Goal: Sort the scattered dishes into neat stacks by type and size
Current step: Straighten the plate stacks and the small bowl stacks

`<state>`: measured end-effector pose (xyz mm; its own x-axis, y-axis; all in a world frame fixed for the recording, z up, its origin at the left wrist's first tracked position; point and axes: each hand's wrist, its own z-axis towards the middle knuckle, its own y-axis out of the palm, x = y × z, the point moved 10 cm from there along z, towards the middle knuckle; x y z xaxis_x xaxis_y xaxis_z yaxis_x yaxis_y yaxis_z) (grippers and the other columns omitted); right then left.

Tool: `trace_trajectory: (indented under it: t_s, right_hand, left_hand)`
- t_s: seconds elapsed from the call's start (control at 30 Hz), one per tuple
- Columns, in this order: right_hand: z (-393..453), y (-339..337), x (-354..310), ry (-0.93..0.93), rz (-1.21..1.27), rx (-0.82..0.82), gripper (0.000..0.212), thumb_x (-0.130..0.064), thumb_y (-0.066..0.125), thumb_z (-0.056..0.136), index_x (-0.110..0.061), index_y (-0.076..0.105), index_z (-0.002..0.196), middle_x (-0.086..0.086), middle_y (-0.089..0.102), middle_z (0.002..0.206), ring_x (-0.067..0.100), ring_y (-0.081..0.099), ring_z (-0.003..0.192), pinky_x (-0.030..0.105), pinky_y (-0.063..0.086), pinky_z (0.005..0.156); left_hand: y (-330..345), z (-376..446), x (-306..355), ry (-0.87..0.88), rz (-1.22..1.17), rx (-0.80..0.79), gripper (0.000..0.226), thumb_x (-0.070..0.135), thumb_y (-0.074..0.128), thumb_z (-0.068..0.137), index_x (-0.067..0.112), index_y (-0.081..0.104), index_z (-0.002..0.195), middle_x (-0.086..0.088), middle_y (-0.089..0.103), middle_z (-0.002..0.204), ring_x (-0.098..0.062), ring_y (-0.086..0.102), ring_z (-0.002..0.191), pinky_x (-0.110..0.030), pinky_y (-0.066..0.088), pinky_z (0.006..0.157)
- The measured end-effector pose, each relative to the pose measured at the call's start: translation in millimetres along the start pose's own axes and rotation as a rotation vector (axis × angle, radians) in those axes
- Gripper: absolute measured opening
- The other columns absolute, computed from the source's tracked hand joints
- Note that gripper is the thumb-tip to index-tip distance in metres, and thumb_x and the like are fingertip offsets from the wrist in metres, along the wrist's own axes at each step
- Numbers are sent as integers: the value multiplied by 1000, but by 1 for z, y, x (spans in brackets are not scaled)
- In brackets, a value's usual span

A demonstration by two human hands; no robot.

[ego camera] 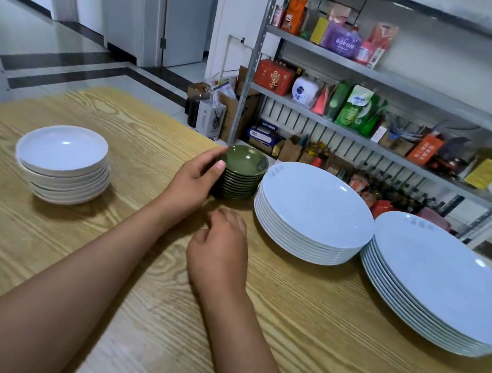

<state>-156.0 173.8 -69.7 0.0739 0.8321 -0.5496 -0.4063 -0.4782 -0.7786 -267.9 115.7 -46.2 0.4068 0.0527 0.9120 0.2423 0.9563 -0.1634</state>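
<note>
From the head view, the sorting looks nearly finished: four stacks stand on the desk (pixel 325 346). The left hand (pixel 195 178) curls its grip around the stack of green saucers (pixel 241 176), thumb at the rim, squaring it up beside the medium white plates (pixel 312 212). The right hand (pixel 219 252) hangs just in front, fingers loosely curled, holding nothing. The green stack stands upright, long axis vertical, bowls facing up. Next, I'd judge: release gently, then even up the slightly ragged white bowls (pixel 61 162) on the left. The large plates (pixel 440 284) sit far right.

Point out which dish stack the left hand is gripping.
The stack of small green dishes: left hand holds its side. The other three stacks are white and untouched.
</note>
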Motion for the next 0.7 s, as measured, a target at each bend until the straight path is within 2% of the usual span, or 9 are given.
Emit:
trace_trajectory:
  t_s: [0.1, 0.17, 0.33, 0.43, 0.47, 0.5, 0.53, 0.6, 0.7]
  right_hand:
    - [1, 1, -1, -22, -22, -21, 36, -12, 43, 82, -8, 64, 110, 9, 59, 120, 26, 46, 120, 35, 36, 107]
    - [0, 4, -4, -45, -59, -70, 41, -16, 42, 87, -13, 61, 122, 7, 55, 133, 25, 43, 128, 35, 30, 112]
    - [-8, 9, -15, -98, -218, -205, 46, -23, 35, 98, -18, 44, 143, 8, 33, 155, 20, 25, 144, 34, 12, 119]
    - [-16, 19, -28, -141, -267, -339, 51, -36, 26, 103, -19, 30, 150, 6, 20, 160, 17, 13, 148, 38, 4, 120]
    - [-19, 24, -31, -163, -284, -392, 54, -41, 22, 103, -20, 25, 152, 5, 16, 161, 17, 9, 149, 39, 1, 120]
    - [-24, 27, -33, -180, -309, -439, 57, -45, 19, 103, -20, 20, 154, 5, 11, 162, 16, 5, 149, 39, 0, 120]
    - [-27, 30, -34, -189, -340, -475, 60, -49, 16, 102, -20, 14, 155, 5, 6, 163, 16, 1, 149, 40, -2, 120]
    - [-35, 33, -37, -192, -395, -516, 64, -53, 11, 101, -19, 5, 155, 5, -1, 163, 16, -6, 149, 42, -5, 120]
    - [-51, 44, -55, -173, -379, -536, 66, -53, 11, 100, -18, 2, 155, 6, -5, 162, 17, -9, 149, 45, -8, 119]
  left_hand:
    - [-9, -12, 5, -20, 27, 50, 36, 19, 44, 100, 14, 50, 135, 8, 55, 127, 3, 48, 116, -4, 36, 94]
    - [-21, -28, 8, -33, 150, 114, 37, 23, 42, 101, 15, 50, 135, 6, 54, 132, 1, 44, 120, -3, 32, 93]
    - [-60, -90, 26, -20, 346, 201, 35, 21, 42, 100, 10, 55, 131, -3, 56, 132, -11, 48, 122, -24, 34, 103]
    - [-99, -133, 27, -51, 537, 183, 27, 18, 42, 98, 11, 67, 106, -6, 66, 112, -26, 58, 108, -28, 42, 90]
    - [-108, -147, 28, -25, 680, 152, 28, 20, 40, 95, 13, 68, 96, -7, 67, 103, -30, 59, 101, -30, 42, 85]
    - [-117, -163, 31, 5, 851, 116, 32, 24, 38, 92, 13, 68, 96, -8, 67, 104, -32, 59, 100, -34, 42, 87]
    - [-126, -178, 30, 15, 998, 94, 40, 31, 34, 90, 14, 68, 105, -9, 66, 114, -33, 57, 107, -36, 40, 94]
    - [-154, -205, 20, -125, 1139, 60, 55, 43, 26, 90, 20, 55, 131, -4, 51, 139, -27, 43, 130, -42, 27, 109]
    - [-194, -222, 7, -279, 1140, 98, 67, 52, 17, 88, 22, 39, 143, -2, 34, 152, -22, 26, 141, -43, 13, 114]
